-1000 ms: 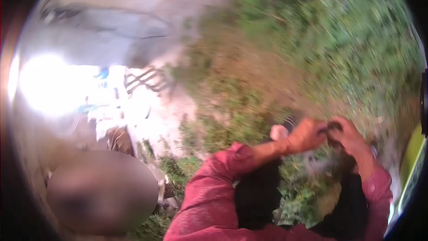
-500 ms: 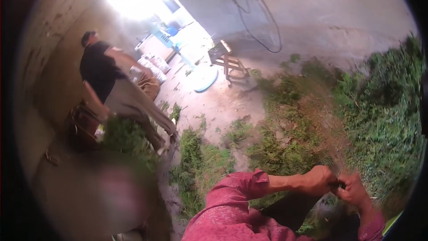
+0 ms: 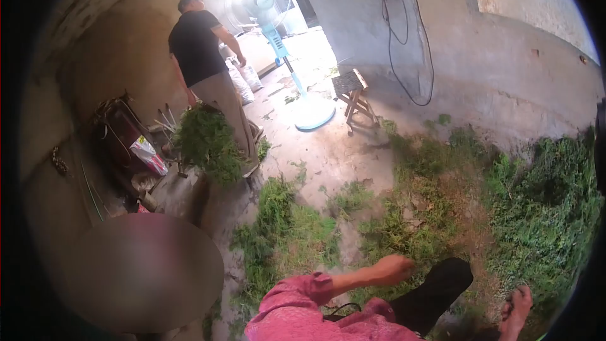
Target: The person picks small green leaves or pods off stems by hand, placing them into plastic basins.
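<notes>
My left hand [image 3: 394, 269] is closed, knuckles up, over the loose green plants [image 3: 420, 230] and beside my dark-clad knee [image 3: 445, 284]. Whether anything is inside it is hidden. Lower right, my right hand [image 3: 519, 306] has its fingers curled near the edge of the large leafy heap [image 3: 536, 215]. A dark spot shows by those fingers, too small to name. The two hands are well apart, on either side of the knee.
Another person [image 3: 199, 50] stands at left, a bundle of greens [image 3: 211, 142] hanging from one hand. A pedestal fan [image 3: 278, 41], a folding stool [image 3: 353, 98] and white sacks [image 3: 243, 82] stand near the bright doorway. Cables [image 3: 391, 38] hang on the wall. A blurred round shape [image 3: 145, 271] covers the lower left.
My hands were together over the plants; they have parted, the left moving left and the right lower right. The other person appears more upright, and the view has shifted.
</notes>
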`<state>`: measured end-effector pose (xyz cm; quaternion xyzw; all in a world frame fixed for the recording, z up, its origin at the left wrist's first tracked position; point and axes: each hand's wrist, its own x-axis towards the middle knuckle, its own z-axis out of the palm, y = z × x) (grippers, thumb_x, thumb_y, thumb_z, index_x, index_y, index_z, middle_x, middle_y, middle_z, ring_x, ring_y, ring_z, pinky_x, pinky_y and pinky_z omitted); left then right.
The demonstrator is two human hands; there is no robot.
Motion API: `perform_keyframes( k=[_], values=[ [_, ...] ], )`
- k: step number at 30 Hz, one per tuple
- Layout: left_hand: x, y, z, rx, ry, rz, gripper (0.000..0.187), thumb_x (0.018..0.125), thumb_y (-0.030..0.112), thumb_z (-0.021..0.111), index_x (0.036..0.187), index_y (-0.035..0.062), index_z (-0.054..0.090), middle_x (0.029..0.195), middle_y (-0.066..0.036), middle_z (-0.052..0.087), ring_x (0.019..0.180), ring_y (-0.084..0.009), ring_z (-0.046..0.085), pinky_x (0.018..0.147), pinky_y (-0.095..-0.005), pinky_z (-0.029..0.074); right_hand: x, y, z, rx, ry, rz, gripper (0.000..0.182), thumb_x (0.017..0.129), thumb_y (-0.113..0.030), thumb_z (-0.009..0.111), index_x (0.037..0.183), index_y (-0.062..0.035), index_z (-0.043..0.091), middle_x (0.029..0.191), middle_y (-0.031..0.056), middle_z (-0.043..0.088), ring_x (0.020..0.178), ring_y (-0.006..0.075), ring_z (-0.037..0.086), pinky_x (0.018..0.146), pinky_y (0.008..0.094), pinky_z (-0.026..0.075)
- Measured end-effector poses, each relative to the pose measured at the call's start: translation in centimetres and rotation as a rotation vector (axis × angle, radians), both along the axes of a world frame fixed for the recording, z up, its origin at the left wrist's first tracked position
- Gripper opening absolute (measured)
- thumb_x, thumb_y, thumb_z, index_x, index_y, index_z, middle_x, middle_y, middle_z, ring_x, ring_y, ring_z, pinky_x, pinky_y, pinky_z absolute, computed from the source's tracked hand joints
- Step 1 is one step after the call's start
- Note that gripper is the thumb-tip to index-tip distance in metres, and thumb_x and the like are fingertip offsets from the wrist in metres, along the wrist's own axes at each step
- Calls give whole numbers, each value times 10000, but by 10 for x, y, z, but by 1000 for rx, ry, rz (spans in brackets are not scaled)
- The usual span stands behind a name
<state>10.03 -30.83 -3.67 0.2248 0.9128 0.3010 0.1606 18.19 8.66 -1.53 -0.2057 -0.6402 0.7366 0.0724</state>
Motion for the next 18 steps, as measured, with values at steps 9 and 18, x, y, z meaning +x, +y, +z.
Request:
perform_keyframes(
  k=[9, 18],
  values=[
    [78, -43, -63, 80, -352, 186, 327, 748, 243, 545, 984, 23, 600, 900, -192, 619, 860, -300, 601, 757, -372, 460, 56, 26, 39, -417, 82, -423, 104, 860, -145, 477, 872, -45, 504, 680, 21, 461, 520, 75, 402, 398, 187, 307],
    [52, -52, -43, 87, -601, 257, 358, 755, 266, 541, 1008, 19, 601, 901, -155, 629, 854, -249, 597, 758, -346, 458, 85, 44, 50, -439, 96, -494, 170, 856, -158, 484, 989, -53, 499, 734, 24, 496, 543, 94, 398, 427, 194, 313]
  ],
)
